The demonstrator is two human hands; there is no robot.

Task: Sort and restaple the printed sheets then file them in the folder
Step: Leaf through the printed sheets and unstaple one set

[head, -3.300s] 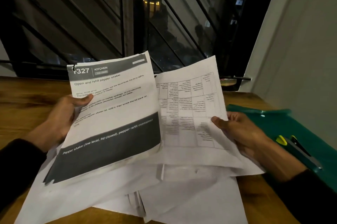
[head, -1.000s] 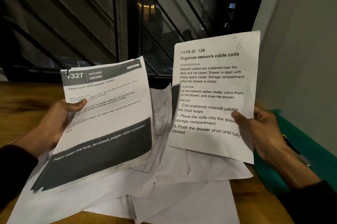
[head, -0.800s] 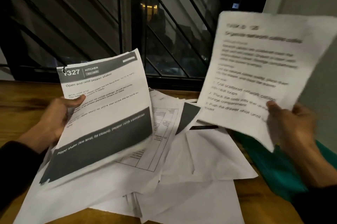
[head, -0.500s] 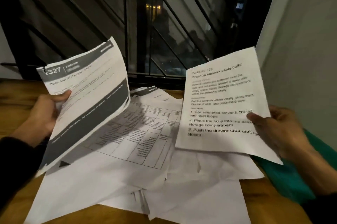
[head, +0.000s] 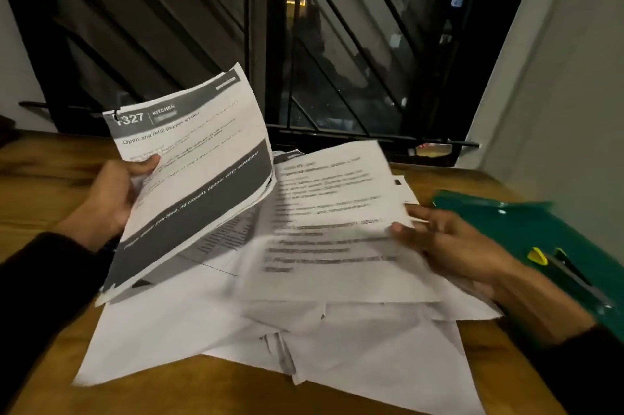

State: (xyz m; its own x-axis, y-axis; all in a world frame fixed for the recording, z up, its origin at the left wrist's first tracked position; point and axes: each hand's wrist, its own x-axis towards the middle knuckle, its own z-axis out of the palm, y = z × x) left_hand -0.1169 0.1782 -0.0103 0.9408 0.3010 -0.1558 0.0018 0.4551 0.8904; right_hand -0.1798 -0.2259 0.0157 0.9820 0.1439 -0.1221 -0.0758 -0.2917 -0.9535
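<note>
Bare wooden table (head: 44,184) lies open at the left of the frame, and another bare strip runs along the bottom edge. The middle is covered by a loose spread of printed sheets (head: 337,340), overlapping and reaching almost to the near edge. At centre left, a stapled set (head: 192,174) stands tilted up above the spread and blocks that side. On the right a green folder (head: 506,225) fills the table up to the wall (head: 567,93). Behind, a barred window (head: 304,43) closes the far side.
</note>
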